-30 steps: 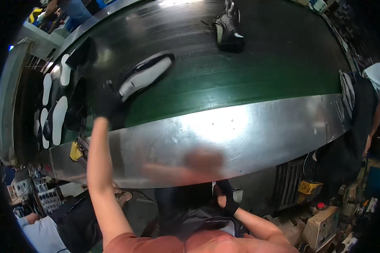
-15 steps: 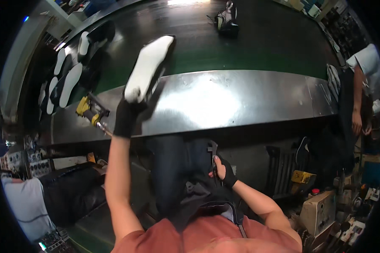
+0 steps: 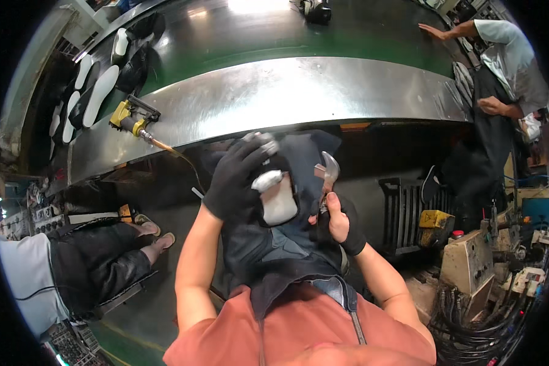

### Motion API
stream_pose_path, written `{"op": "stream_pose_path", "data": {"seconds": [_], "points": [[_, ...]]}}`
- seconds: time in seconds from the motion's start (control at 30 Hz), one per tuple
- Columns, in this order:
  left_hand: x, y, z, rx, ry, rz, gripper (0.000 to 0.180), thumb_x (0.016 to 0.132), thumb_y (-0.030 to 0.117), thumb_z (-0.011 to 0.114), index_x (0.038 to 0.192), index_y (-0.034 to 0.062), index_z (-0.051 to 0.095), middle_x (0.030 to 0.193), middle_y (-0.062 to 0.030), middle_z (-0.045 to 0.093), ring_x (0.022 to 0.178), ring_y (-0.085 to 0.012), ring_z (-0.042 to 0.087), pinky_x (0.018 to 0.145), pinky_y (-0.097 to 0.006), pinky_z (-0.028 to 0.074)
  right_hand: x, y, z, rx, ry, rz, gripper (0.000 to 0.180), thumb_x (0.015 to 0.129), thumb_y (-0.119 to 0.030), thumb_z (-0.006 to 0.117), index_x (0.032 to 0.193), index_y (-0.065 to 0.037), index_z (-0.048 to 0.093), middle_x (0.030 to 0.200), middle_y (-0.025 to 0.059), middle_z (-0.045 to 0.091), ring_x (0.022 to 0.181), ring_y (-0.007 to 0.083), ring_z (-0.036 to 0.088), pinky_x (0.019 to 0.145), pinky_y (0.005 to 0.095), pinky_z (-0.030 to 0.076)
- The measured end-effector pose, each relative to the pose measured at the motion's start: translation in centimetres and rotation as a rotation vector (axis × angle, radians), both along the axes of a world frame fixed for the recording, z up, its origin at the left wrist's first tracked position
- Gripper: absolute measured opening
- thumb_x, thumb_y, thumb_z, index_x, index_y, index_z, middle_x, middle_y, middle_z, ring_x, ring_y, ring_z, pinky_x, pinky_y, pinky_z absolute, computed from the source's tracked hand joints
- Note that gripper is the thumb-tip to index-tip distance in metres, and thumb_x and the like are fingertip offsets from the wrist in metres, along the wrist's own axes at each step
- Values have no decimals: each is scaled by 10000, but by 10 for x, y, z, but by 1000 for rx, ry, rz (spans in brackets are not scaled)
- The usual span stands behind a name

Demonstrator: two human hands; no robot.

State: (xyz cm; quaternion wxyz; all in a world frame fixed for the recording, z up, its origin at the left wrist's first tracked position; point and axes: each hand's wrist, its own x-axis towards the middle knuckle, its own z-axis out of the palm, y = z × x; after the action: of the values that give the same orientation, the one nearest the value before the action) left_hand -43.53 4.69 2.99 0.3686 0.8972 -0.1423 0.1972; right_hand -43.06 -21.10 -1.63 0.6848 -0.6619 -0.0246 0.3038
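Observation:
My left hand (image 3: 238, 180), in a black glove, grips a dark shoe with a white sole (image 3: 276, 196) over my lap. My right hand (image 3: 338, 222), in a fingerless black glove, is shut on a pair of metal pliers (image 3: 327, 174) whose jaws touch the shoe's right side. A dark apron (image 3: 274, 253) lies across my knees under both hands.
A steel bench edge (image 3: 274, 97) runs along a green conveyor belt (image 3: 250, 43) with a shoe (image 3: 316, 9) on it. A yellow air tool (image 3: 131, 118) lies on the steel at left. Several white-soled shoes (image 3: 97, 91) are stacked far left. One person sits at left (image 3: 55, 268); another stands at right (image 3: 500, 67).
My left hand carried the shoe from the belt down to my lap. My right hand has come up with the pliers against the shoe.

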Motion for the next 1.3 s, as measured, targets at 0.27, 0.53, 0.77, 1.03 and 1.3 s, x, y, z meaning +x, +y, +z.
{"op": "stream_pose_path", "data": {"seconds": [0.27,0.53,0.77,1.03,1.3], "points": [[57,28,-31,-59,170,31,246,768,205,681,982,85,666,882,-120,677,775,-275,665,702,-344,523,-2,28,21,-149,57,297,534,1004,-441,338,915,-12,643,792,56,650,728,124,591,705,267,479],[55,15,-100,-1288,464,-42,577,979,499,309,1117,24,606,1066,-91,646,972,-182,611,868,-317,485,2,53,-39,73,207,149,495,1026,-379,300,1120,3,602,994,88,646,867,132,582,790,272,472],[48,12,-99,-1224,305,-156,547,991,446,323,1102,-12,602,1043,-113,646,954,-197,618,881,-337,487,20,50,-41,455,689,366,615,967,-537,332,1061,16,584,954,197,652,846,315,646,772,385,528],[37,16,-94,-1192,277,40,454,975,386,412,1073,-10,612,1038,-101,636,949,-198,608,875,-333,479,39,40,-34,227,401,643,500,1019,-411,279,1138,-13,555,1021,131,631,957,242,603,865,328,472],[39,-2,-85,-1530,416,-94,406,974,352,413,1075,3,595,1092,-102,619,989,-182,585,882,-321,484,-25,70,-42,1207,1054,185,630,934,-574,367,1237,-37,494,986,289,630,808,428,648,753,507,533]]}}
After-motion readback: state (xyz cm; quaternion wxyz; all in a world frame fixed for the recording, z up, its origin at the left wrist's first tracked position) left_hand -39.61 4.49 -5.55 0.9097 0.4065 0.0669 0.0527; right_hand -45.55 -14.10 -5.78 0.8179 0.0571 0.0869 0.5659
